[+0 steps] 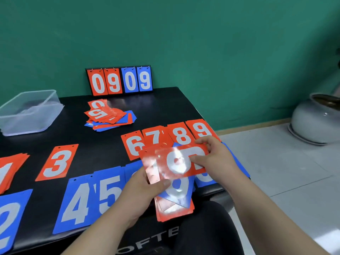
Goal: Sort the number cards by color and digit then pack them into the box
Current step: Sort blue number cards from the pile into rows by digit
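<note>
My left hand (141, 196) grips a stack of red and blue number cards (174, 205) at the table's front edge. My right hand (215, 159) pinches the top red card (184, 162), turned sideways, above the stack. Sorted red cards lie in a row: 1 (9, 172), 3 (58, 162), 6 (133, 146), 7 (155, 138), 8 (181, 135), 9 (202, 129). Blue cards 2 (11, 218), 4 (79, 203) and 5 (108, 188) lie nearer me. An unsorted pile (110, 115) sits farther back. The clear plastic box (27, 113) stands at the back left.
A scoreboard stand (120, 80) showing 0909 leans against the green wall behind the black table (95, 137). A grey ceramic pot (316, 120) stands on the tiled floor to the right. My dark-clothed knee (206, 232) is under the table's front edge.
</note>
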